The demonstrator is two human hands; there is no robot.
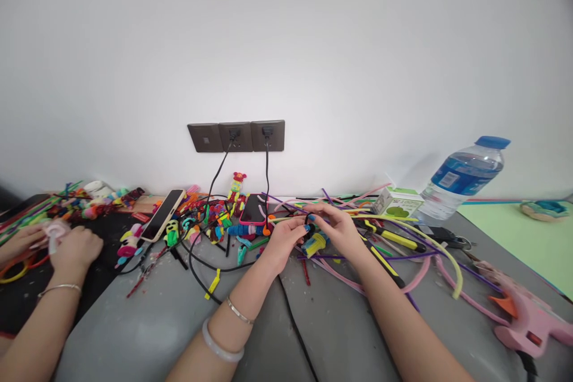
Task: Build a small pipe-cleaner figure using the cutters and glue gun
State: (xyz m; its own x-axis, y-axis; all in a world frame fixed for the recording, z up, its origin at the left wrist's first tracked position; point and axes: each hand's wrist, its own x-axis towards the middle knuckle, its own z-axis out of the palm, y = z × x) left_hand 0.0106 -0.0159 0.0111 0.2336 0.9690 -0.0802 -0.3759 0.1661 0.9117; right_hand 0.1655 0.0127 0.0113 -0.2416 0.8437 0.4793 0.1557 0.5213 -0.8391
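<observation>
My left hand (285, 242), with a bangle and a bracelet on its wrist, pinches a small black pipe cleaner (310, 218) bent into a loop. From the other side my right hand (336, 228) closes its fingers on the same piece; the fingers partly hide it. Just below the hands lies a yellow and blue fuzzy piece (314, 243) on the grey table (349, 334). Beside my right hand are yellow-and-black cutters (396, 237) and long yellow, pink and purple pipe cleaners (430, 250).
A pink glue gun (521, 316) lies at the right, near a tilted water bottle (465, 176) and a small green-white box (398, 203). Black cords run from the wall sockets (236, 136). Two phones (164, 215) and fuzzy figures lie left, beside a co-worker's hands (78, 250).
</observation>
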